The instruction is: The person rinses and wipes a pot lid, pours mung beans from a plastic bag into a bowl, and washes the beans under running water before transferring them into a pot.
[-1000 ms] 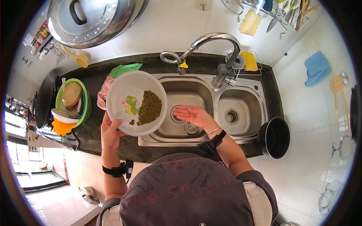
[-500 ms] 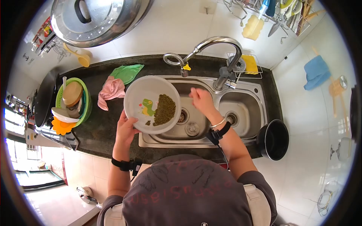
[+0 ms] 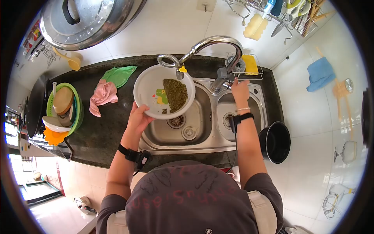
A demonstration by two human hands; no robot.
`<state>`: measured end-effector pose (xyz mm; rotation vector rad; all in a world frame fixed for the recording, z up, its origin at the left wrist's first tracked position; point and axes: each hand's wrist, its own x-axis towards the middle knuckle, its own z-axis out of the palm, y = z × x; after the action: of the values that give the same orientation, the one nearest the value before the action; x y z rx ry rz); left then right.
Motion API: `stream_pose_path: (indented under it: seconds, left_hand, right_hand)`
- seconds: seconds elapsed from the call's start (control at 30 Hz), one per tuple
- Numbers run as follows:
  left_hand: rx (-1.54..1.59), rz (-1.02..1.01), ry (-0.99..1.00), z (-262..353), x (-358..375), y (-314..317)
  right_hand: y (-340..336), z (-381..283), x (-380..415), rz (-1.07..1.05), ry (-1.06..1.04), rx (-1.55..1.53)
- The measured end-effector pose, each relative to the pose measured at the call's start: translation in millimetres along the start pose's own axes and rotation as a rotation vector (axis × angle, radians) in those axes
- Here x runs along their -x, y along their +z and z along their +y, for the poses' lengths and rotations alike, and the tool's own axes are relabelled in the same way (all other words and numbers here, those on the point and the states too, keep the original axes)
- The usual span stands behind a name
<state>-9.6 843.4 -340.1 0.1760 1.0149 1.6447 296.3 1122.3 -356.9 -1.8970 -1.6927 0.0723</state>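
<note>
— Where's the bowl [image 3: 164, 91]?

— My left hand [image 3: 139, 118] grips its near rim, fingers curled under, holding it over the left basin below the tap [image 3: 212, 42] spout; the beans [image 3: 175, 94] sit heaped inside.

— And the right?

— My right hand [image 3: 239, 87] is at the tap's base; grip hidden. I'd judge rinsing comes next: water on, bowl level.
</note>
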Motion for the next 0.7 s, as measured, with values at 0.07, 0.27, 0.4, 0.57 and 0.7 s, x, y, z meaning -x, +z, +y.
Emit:
stream_pose_path:
  seconds: [0.07,0.27,0.4,0.57,0.7]
  left_hand:
    - [-0.001,-0.010,-0.005,-4,-2,5]
    - [-0.003,-0.034,-0.042,-14,-12,6]
    - [-0.034,-0.023,-0.055,-25,-17,5]
    - [-0.053,-0.003,-0.114,-39,-18,3]
    - [-0.065,-0.043,-0.124,-41,-15,-3]
  right_hand:
    - [45,31,-19,-0.171,-0.150,-0.081]
    - [25,17,-6,-0.435,0.100,-0.191]
    - [-27,-34,37,-0.403,-0.453,0.045]
    - [21,-119,89,-1.337,-0.347,-0.574]
    - [48,-151,104,-1.438,-0.111,-0.972]
